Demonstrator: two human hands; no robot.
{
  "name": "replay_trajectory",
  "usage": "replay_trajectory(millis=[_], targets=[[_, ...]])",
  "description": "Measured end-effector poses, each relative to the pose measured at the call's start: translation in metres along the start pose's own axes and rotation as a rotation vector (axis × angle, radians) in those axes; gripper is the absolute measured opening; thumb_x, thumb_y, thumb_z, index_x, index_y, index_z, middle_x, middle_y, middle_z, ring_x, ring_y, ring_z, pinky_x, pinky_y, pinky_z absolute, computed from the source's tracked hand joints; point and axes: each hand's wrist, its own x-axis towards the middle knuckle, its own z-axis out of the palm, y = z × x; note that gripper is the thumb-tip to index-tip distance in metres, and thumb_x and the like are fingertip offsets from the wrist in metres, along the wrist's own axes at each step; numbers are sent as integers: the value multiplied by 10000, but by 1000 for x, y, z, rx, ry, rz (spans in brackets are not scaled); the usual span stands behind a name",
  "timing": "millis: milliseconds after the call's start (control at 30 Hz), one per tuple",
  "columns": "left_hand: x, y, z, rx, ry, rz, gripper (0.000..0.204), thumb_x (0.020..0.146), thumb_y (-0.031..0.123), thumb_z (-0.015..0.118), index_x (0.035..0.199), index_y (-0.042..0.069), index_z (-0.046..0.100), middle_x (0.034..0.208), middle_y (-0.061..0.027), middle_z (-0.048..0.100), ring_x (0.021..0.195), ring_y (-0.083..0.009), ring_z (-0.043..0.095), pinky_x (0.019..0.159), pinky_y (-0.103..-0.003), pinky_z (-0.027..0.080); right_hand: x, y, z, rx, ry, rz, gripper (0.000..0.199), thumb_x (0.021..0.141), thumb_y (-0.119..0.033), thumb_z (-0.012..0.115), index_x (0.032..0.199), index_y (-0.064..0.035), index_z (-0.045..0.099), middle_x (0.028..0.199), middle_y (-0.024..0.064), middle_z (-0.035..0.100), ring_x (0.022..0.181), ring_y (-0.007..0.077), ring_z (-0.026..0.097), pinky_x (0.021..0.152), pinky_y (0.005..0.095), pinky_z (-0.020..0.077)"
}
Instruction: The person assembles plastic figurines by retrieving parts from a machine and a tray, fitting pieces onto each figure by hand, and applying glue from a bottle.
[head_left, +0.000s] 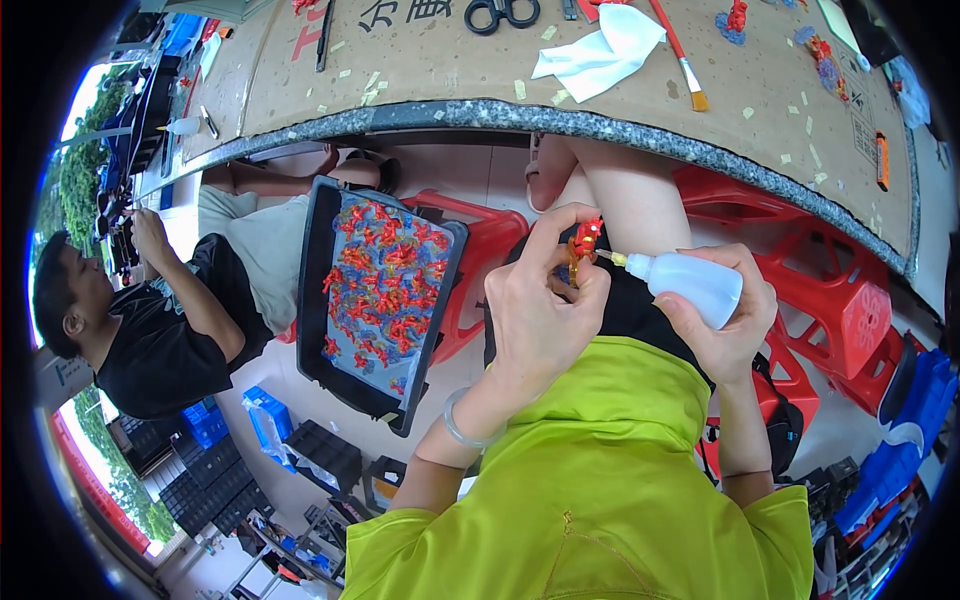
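Observation:
Over my lap, my left hand (545,295) pinches a small red figurine (587,238) between thumb and fingers. A brownish-yellow part shows below the red, partly covered by my fingers. My right hand (728,325) is wrapped round a white squeeze bottle (690,283) lying on its side. Its yellow-based needle tip (612,257) points left and meets or nearly touches the figurine; I cannot tell which. At my left stands a black tray (318,300) full of many small red and blue figurines (385,275).
Ahead is a cardboard-covered table (440,65) with a stone edge, bearing scissors (500,14), white cloth (600,55), a paintbrush (690,75) and an orange cutter (882,160). Red stools (830,290) stand at right. A person in black (170,330) sits at left.

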Motion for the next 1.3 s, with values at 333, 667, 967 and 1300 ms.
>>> replay_trajectory(millis=[333, 667, 967, 1300], targets=[[-1, -3, 0, 115, 19, 73, 360, 747, -52, 572, 1096, 27, 608, 713, -97, 684, 585, -61, 612, 523, -225, 508, 1, -11, 0, -236, -13, -179, 370, 636, -110, 847, 912, 9, 631, 785, 121, 679, 676, 205, 681, 591, 273, 512], [-1, -2, -1, 155, 16, 100, 363, 742, -25, 582, 1097, 48, 609, 704, -106, 678, 532, -105, 631, 502, -239, 507, 2, -15, 1, -326, -28, -268, 400, 636, -148, 854, 927, -3, 621, 694, 86, 630, 567, 159, 605, 519, 244, 444], [0, 0, -3, 127, 4, 64, 362, 737, -37, 575, 1087, 47, 615, 713, -110, 685, 531, -125, 640, 503, -242, 507, 4, -16, -8, -207, -62, -170, 367, 635, -81, 830, 924, 32, 634, 834, 126, 687, 715, 213, 686, 634, 281, 523], [-2, -1, -5, 145, 67, 177, 609, 704, -34, 614, 1264, 42, 386, 715, -126, 647, 466, -246, 594, 458, -344, 473, 96, 50, -77, 1, 294, -49, 418, 869, -68, 621, 1252, 54, 506, 1164, 141, 625, 1036, 155, 573, 940, 293, 441]])
